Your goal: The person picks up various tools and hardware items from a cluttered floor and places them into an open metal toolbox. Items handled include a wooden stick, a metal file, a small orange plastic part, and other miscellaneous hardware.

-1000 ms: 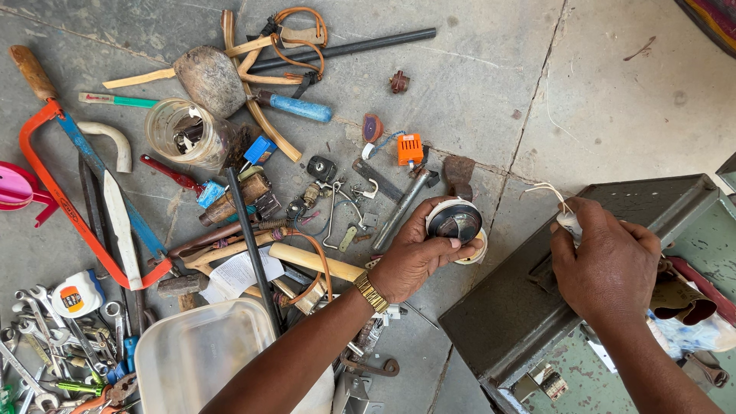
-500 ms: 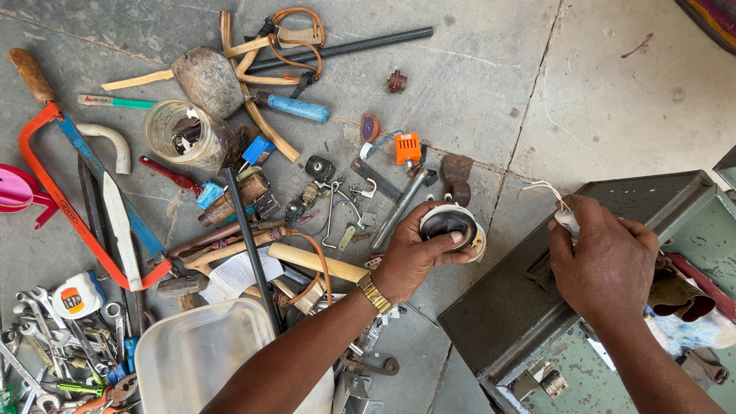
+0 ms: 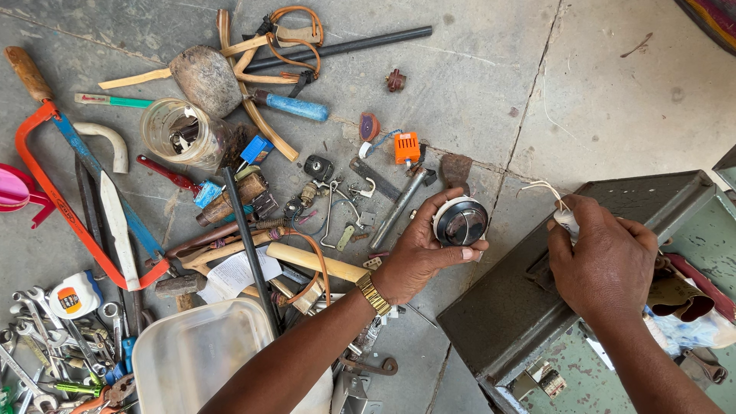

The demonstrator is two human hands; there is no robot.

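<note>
My left hand (image 3: 420, 253) grips a round fitting (image 3: 460, 221) with a white rim and a dark glossy face, held just above the concrete floor. A gold watch sits on that wrist. My right hand (image 3: 606, 264) is over the lid of a green metal box (image 3: 521, 307) and pinches a small white part with thin white wires (image 3: 546, 188) trailing from it. The two hands are about a hand's width apart.
Tools lie scattered to the left: an orange hacksaw (image 3: 46, 176), a clear jar (image 3: 178, 132), a blue-handled tool (image 3: 291, 106), a black rod (image 3: 249, 245), several spanners (image 3: 38, 337) and a white plastic tub (image 3: 207, 360). The open box holds rags and small parts.
My left hand has turned the round fitting so its dark face points more upward. My right hand has barely shifted over the box lid.
</note>
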